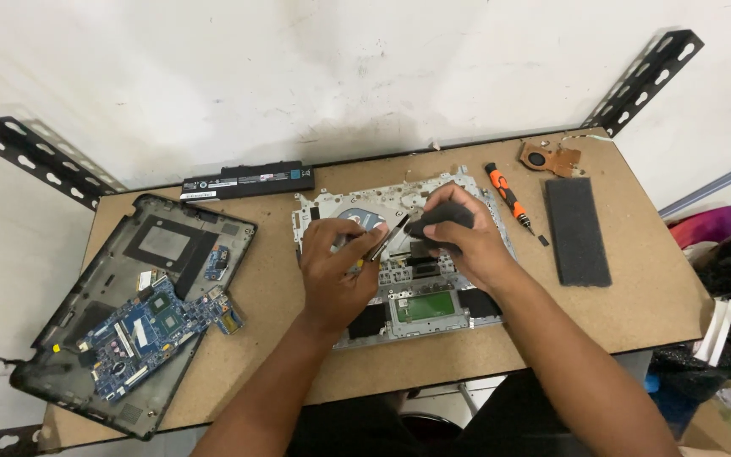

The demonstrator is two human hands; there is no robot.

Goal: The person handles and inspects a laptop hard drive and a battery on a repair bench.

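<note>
While both hands work over the stripped laptop palmrest frame (433, 315) lying in the middle of the tabletop (636, 313), the left hand (336, 267) pinches a thin dark strip (389, 238) between thumb and fingertips, its grip closed on it. The right hand (458, 237) is curled shut around a small dark part (438, 218) pressed onto the frame. Judging by its look, the strip is light, narrow and somewhat flexible, best held by its edges near the end; the frame looks like thin metal and plastic, stiff enough flat but easy to bend or scratch, so it is safest taken by its outer rim.

At the back edge lies a long black battery pack (247, 181) with a pale rectangular label. To the left, a dark bottom cover (171, 245) carries a blue motherboard (150, 332). On the right rest an orange-and-black screwdriver (508, 197), a copper fan assembly (549, 157) and a dark grey foam pad (578, 230).
</note>
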